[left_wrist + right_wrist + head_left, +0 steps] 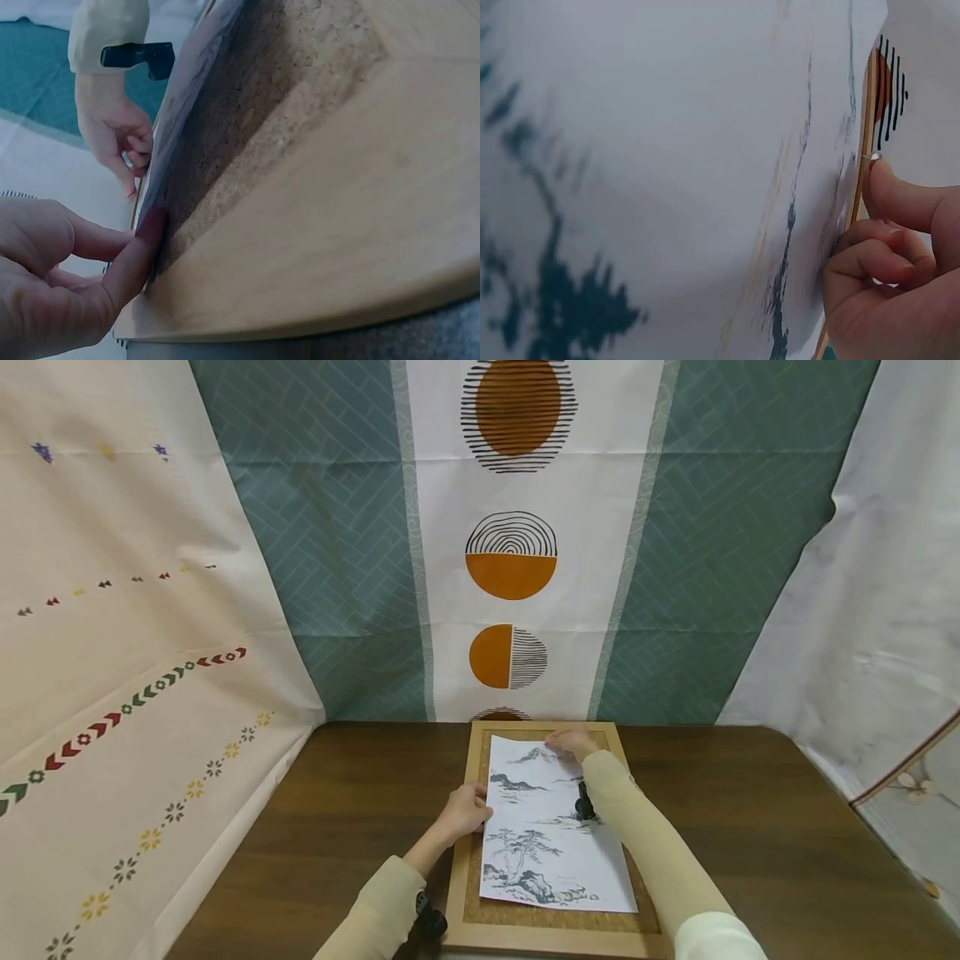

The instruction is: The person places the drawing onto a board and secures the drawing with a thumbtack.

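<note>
A white sheet of paper (547, 822) printted with an ink landscape of trees, rocks and hills lies over a wood-framed cork board (471, 906). My left hand (463, 810) pinches the left edge of the sheet between thumb and finger; in the left wrist view the paper lifts off the cork there. Near the top of the sheet, my right hand (573, 743) has its fingers curled. The right wrist view shows a small push pin (874, 158), red and shiny, at the right thumb's tip, its thin point towards the paper. Its far side is hidden.
The board lies on a dark brown wooden table (360, 827), its far end by the table's back edge. Behind hangs a green and white cloth (442, 568) with orange circles. A patterned cream cloth (150, 693) hangs at the left, a white one (862, 610) at the right.
</note>
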Demonstrator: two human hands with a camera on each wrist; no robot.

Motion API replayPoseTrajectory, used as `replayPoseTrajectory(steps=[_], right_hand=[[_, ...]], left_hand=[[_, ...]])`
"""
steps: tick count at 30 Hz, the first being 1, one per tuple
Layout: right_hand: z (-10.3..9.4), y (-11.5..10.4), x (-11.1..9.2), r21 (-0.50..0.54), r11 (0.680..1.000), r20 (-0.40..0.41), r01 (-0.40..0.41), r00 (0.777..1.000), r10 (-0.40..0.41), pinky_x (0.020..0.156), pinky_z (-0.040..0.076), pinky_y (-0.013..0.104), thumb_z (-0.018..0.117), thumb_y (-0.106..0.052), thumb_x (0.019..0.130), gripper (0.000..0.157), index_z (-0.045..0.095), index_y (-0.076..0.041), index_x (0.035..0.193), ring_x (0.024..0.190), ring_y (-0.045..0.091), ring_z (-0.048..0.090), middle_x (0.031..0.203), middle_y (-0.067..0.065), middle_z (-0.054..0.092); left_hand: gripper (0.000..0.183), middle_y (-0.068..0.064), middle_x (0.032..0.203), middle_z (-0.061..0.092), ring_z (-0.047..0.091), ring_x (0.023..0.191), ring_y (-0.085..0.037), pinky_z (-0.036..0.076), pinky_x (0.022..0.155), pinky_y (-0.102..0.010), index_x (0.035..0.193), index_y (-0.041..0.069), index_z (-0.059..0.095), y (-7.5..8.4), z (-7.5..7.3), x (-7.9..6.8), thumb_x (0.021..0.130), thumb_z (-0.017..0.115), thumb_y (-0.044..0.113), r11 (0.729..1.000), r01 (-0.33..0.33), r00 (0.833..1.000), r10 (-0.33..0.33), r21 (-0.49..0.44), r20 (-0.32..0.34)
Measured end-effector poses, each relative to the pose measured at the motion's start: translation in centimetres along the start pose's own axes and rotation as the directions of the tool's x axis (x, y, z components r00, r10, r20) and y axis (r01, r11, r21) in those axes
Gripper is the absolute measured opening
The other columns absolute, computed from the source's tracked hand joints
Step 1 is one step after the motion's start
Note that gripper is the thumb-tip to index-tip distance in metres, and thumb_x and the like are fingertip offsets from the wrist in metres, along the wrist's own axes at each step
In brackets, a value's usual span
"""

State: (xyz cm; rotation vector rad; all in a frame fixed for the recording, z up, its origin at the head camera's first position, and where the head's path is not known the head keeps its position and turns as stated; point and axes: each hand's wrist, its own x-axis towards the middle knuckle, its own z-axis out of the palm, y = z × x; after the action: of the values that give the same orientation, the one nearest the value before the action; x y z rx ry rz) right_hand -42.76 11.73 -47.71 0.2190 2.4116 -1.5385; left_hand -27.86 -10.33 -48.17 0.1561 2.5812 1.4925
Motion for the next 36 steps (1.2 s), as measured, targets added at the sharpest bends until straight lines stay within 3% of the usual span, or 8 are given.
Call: replayPoseTrajectory(steps=[3, 8, 11, 20, 25, 30, 36], right_hand=[[0.1, -0.1, 0.2, -0.029, 1.000, -0.042, 0.004, 0.999, -0.005, 0.088, 0.044, 0.039, 0.062, -0.012, 0.085, 0.025, 0.064, 0.002, 0.106, 0.100, 0.023, 0.052, 0.114, 0.016, 0.061], [0.1, -0.2, 0.5, -0.086, 0.996, -0.105, -0.012, 0.994, 0.003, 0.063, 0.045, 0.029, 0.066, -0.014, 0.082, 0.020, 0.067, 0.000, 0.096, 0.077, 0.018, 0.049, 0.092, 0.009, 0.062], [0.1, -0.2, 0.3, -0.120, 0.992, -0.124, -0.029, 0.992, 0.014, 0.055, 0.042, 0.026, 0.067, -0.016, 0.081, 0.021, 0.068, 0.000, 0.094, 0.070, 0.017, 0.047, 0.087, 0.006, 0.061], [0.1, -0.4, -0.7, -0.148, 0.989, -0.195, -0.010, 0.981, -0.019, 0.060, 0.042, 0.027, 0.069, -0.016, 0.079, 0.021, 0.064, -0.003, 0.095, 0.081, 0.021, 0.052, 0.102, 0.014, 0.063], [0.2, -0.3, -0.4, -0.126, 0.992, -0.220, -0.030, 0.975, 0.002, 0.052, 0.037, 0.027, 0.071, -0.016, 0.076, 0.017, 0.056, -0.011, 0.078, 0.069, 0.018, 0.046, 0.082, 0.005, 0.057], [0.1, -0.1, 0.1, -0.083, 0.996, -0.139, -0.011, 0.990, 0.000, 0.047, 0.034, 0.027, 0.069, -0.020, 0.078, 0.020, 0.054, -0.013, 0.067, 0.051, 0.013, 0.038, 0.056, -0.002, 0.044], [-0.7, 0.1, 0.1, -0.006, 1.000, 0.027, 0.002, 1.000, -0.002, 0.049, 0.033, 0.025, 0.055, -0.019, 0.088, 0.021, 0.052, -0.006, 0.072, 0.047, 0.010, 0.036, 0.052, -0.002, 0.042]], left_hand=[[0.036, -0.013, 0.082, 0.063, 0.060, 0.068, -0.016, 0.054, 0.059, -0.029, 0.118, -0.011, 0.048, -0.1, 0.1, 0.1, 0.084, 0.057, -0.001, 1.000, 0.010, 1.000, -0.009, -0.018, 0.010], [0.035, -0.012, 0.082, 0.062, 0.059, 0.066, -0.015, 0.053, 0.057, -0.028, 0.117, -0.008, 0.049, -0.3, 0.3, 0.5, 0.084, 0.057, 0.000, 1.000, 0.015, 1.000, -0.015, -0.023, 0.003], [0.036, -0.011, 0.082, 0.062, 0.059, 0.065, -0.014, 0.053, 0.056, -0.028, 0.117, -0.008, 0.048, -0.3, 0.4, 0.5, 0.084, 0.057, 0.000, 1.000, 0.019, 1.000, -0.019, -0.018, 0.000], [0.033, -0.012, 0.082, 0.062, 0.058, 0.065, -0.014, 0.052, 0.055, -0.027, 0.114, -0.008, 0.050, 0.0, 0.7, 0.5, 0.083, 0.058, 0.000, 1.000, 0.016, 1.000, -0.015, 0.008, -0.022], [0.033, -0.012, 0.083, 0.063, 0.059, 0.065, -0.014, 0.052, 0.056, -0.027, 0.114, -0.008, 0.050, 0.0, 0.5, 0.5, 0.084, 0.058, 0.000, 1.000, 0.021, 1.000, -0.021, 0.005, -0.005], [0.033, -0.013, 0.083, 0.062, 0.060, 0.067, -0.015, 0.054, 0.058, -0.027, 0.114, -0.009, 0.050, 0.0, -0.1, 0.6, 0.084, 0.058, 0.001, 1.000, 0.018, 1.000, -0.018, -0.005, 0.002], [0.031, -0.015, 0.082, 0.060, 0.061, 0.064, -0.016, 0.055, 0.058, -0.028, 0.115, -0.011, 0.051, -0.1, -0.7, 0.4, 0.087, 0.053, 0.003, 0.997, 0.050, 0.999, -0.050, -0.057, 0.000]])
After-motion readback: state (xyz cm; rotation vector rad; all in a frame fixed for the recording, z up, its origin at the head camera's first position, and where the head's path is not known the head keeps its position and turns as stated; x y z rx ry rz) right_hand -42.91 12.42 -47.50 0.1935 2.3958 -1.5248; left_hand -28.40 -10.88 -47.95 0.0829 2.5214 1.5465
